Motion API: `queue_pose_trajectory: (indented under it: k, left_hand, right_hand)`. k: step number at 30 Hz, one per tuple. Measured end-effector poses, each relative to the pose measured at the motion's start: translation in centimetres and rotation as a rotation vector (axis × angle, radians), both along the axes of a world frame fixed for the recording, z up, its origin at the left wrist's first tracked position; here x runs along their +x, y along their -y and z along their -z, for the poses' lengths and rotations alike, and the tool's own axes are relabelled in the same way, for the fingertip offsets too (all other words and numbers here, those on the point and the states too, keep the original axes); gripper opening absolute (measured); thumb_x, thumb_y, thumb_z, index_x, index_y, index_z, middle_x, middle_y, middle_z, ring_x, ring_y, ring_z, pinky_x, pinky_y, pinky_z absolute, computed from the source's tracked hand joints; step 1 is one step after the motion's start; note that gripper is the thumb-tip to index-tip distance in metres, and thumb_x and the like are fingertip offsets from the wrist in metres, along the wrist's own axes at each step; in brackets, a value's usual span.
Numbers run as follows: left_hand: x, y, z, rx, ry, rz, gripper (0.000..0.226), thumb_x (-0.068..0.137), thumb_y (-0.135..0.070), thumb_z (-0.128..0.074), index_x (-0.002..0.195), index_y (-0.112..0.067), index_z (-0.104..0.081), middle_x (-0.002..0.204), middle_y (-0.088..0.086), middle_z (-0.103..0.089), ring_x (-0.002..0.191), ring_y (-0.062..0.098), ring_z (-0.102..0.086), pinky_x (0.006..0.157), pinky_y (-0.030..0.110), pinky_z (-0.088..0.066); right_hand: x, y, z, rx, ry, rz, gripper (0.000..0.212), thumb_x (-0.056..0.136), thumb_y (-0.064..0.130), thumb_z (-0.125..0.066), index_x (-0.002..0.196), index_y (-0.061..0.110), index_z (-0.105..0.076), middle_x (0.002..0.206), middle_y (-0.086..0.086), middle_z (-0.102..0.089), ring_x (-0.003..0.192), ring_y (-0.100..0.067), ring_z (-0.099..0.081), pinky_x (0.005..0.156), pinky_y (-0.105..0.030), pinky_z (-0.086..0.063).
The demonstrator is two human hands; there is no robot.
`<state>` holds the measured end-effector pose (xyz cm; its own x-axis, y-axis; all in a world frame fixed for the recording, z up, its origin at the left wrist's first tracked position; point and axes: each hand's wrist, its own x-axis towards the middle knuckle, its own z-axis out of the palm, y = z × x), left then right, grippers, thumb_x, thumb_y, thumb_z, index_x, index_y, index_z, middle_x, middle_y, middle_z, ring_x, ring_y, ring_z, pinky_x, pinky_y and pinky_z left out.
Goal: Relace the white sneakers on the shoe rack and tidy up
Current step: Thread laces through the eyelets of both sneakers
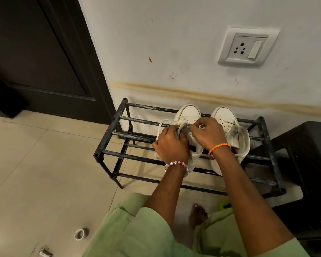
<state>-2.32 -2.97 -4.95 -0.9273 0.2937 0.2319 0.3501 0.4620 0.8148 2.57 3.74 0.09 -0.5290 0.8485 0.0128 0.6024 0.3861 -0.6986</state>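
Beside the shoe rack (107,129), black stool (311,164) (right), tape roll (81,234) on floor

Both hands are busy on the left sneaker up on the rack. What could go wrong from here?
The left sneaker sits on open bars of the rack; pulling by the left hand and right hand might tip it through a gap. The loose lace loop could snag on a bar. The tape roll on the floor could be stepped on.

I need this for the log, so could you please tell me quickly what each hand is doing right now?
Left hand: closed, gripping the tongue of the left sneaker.
Right hand: closed, pinching the white lace.
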Motion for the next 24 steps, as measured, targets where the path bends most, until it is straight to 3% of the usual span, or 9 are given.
queue_pose_trajectory:
  k: [2, 5, 8, 10, 12, 15, 17, 19, 24]
  left_hand:
    - [0.0, 0.0, -0.1, 0.002, 0.013, -0.005, 0.021, 0.083, -0.020, -0.061, 0.101, -0.014, -0.070, 0.100, 0.001, -0.070, 0.092, 0.024, -0.063, 0.079, 0.032, -0.023]
    - [0.0, 0.0, -0.1, -0.006, 0.032, -0.003, 0.023, 0.083, -0.021, -0.061, 0.103, -0.015, -0.070, 0.102, 0.000, -0.069, 0.094, 0.022, -0.061, 0.080, 0.031, -0.024]
    - [0.0, 0.0, -0.1, -0.002, 0.037, 0.004, 0.023, 0.082, -0.021, -0.062, 0.103, -0.015, -0.070, 0.101, 0.000, -0.069, 0.093, 0.023, -0.061, 0.081, 0.033, -0.028]
    - [0.0, 0.0, -0.1, 0.000, 0.036, 0.001, 0.023, 0.082, -0.021, -0.062, 0.103, -0.015, -0.070, 0.100, 0.001, -0.069, 0.093, 0.024, -0.061, 0.081, 0.034, -0.030]
    - [0.0, 0.0, 0.0, 0.001, 0.032, -0.001, 0.022, 0.082, -0.021, -0.062, 0.102, -0.015, -0.070, 0.099, 0.001, -0.069, 0.092, 0.023, -0.062, 0.081, 0.034, -0.029]
    - [0.0, 0.0, 0.0, 0.023, 0.029, -0.010, 0.020, 0.082, -0.020, -0.063, 0.099, -0.015, -0.071, 0.097, 0.001, -0.070, 0.091, 0.024, -0.062, 0.079, 0.033, -0.028]
    - [0.0, -0.1, 0.0, 0.024, 0.034, -0.012, 0.019, 0.083, -0.021, -0.063, 0.099, -0.015, -0.071, 0.097, 0.001, -0.070, 0.091, 0.024, -0.062, 0.079, 0.033, -0.027]
    - [0.0, -0.1, 0.0, 0.019, 0.042, -0.010, 0.019, 0.083, -0.022, -0.062, 0.098, -0.016, -0.071, 0.095, 0.001, -0.070, 0.090, 0.025, -0.062, 0.078, 0.033, -0.027]
    - [0.0, -0.1, 0.0, 0.018, 0.051, -0.003, 0.020, 0.081, -0.020, -0.061, 0.098, -0.016, -0.071, 0.097, 0.000, -0.070, 0.091, 0.024, -0.062, 0.079, 0.034, -0.030]
  right_hand:
    - [0.2, -0.1, -0.3, -0.126, -0.109, 0.048, 0.026, 0.084, 0.021, -0.056, 0.060, 0.011, -0.053, 0.059, -0.004, -0.048, 0.060, -0.017, -0.044, 0.056, -0.026, -0.032]
    - [0.1, -0.6, -0.4, -0.401, -0.357, 0.265, 0.028, 0.081, 0.021, -0.048, 0.054, 0.015, -0.041, 0.056, -0.007, -0.037, 0.054, -0.020, -0.034, 0.053, -0.024, -0.032]
    - [0.0, -1.1, -0.5, -0.716, -0.588, 0.405, 0.025, 0.084, 0.011, -0.039, 0.061, 0.010, -0.049, 0.047, 0.001, -0.051, 0.043, -0.014, -0.043, 0.040, -0.018, -0.029]
    - [0.0, -1.3, -0.3, -0.828, -0.719, 0.377, 0.029, 0.085, 0.010, -0.035, 0.063, 0.007, -0.053, 0.059, 0.002, -0.065, 0.038, -0.007, -0.044, 0.035, -0.014, -0.026]
    - [-0.1, -1.4, 0.0, -0.756, -0.690, 0.340, 0.022, 0.086, 0.009, -0.038, 0.069, 0.008, -0.053, 0.069, -0.002, -0.070, 0.042, -0.008, -0.042, 0.036, -0.014, -0.027]
    - [-0.2, -0.9, 0.5, -0.338, -0.460, 0.199, 0.006, 0.087, 0.009, -0.053, 0.085, 0.014, -0.053, 0.071, 0.002, -0.063, 0.059, -0.012, -0.052, 0.053, -0.017, -0.041]
    - [-0.4, -0.6, 0.8, -0.062, -0.230, 0.038, 0.013, 0.085, 0.010, -0.061, 0.097, 0.011, -0.060, 0.085, -0.003, -0.060, 0.076, -0.018, -0.054, 0.065, -0.015, -0.040]
    - [-0.8, -0.5, 1.3, 0.115, 0.019, -0.046, 0.022, 0.084, 0.014, -0.063, 0.105, 0.009, -0.065, 0.104, -0.012, -0.059, 0.095, -0.027, -0.055, 0.081, -0.026, -0.041]
    - [-1.4, -0.3, 1.0, 0.223, 0.220, -0.057, 0.022, 0.089, 0.017, -0.058, 0.105, 0.008, -0.070, 0.114, -0.021, -0.052, 0.105, -0.037, -0.052, 0.086, -0.035, -0.042]
